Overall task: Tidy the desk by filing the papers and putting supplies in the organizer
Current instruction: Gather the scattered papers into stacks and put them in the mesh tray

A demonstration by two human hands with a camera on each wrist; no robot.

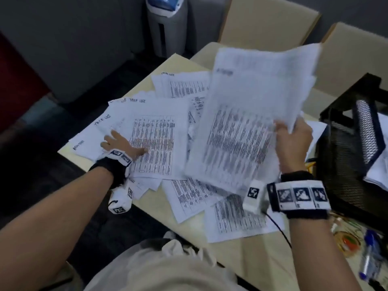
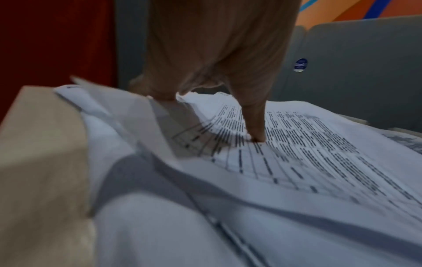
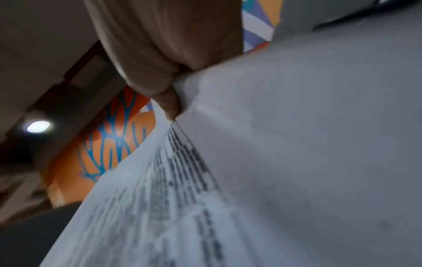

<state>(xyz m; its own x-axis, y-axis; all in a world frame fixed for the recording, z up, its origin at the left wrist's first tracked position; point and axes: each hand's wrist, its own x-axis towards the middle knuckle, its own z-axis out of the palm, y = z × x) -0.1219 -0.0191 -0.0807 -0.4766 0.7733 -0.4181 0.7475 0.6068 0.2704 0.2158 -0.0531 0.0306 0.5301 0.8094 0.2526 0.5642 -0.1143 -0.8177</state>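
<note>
Two hands: you have both at work over the surface (image 1: 247, 261), a pale beige top with its left corner at the near left.
Right hand: your right hand (image 1: 294, 141) is raised at the right, its fingers (image 3: 169, 103) pinching a sheaf of printed sheets (image 1: 249, 114) by the right edge; the sheaf stands tilted above the surface, blurred.
Left hand: your left hand (image 1: 121, 143) lies on the loose papers (image 1: 155, 143) at the near left, fingers spread and straight, grasping nothing; the left wrist view shows one fingertip (image 2: 258, 135) pressed onto a printed table.
Papers: many sheets overlap across the middle of the surface, fanned toward the left corner, some with handwritten headings at the top; more lie nearer you, under the raised sheaf.
Organizer: a black mesh organizer (image 1: 344, 148) stands at the right edge of the surface, with white sheets (image 1: 378, 171) already in a tray on its right side.
Supplies: a blue pen (image 1: 369, 255) lies at the near right, in front of the organizer, beside a small orange thing too blurred to name.
Room: two beige chairs (image 1: 270, 24) stand at the far side; a grey-and-blue floor appliance (image 1: 165, 24) stands far left of them against a grey wall; the floor is dark, with a red panel at the far left.
</note>
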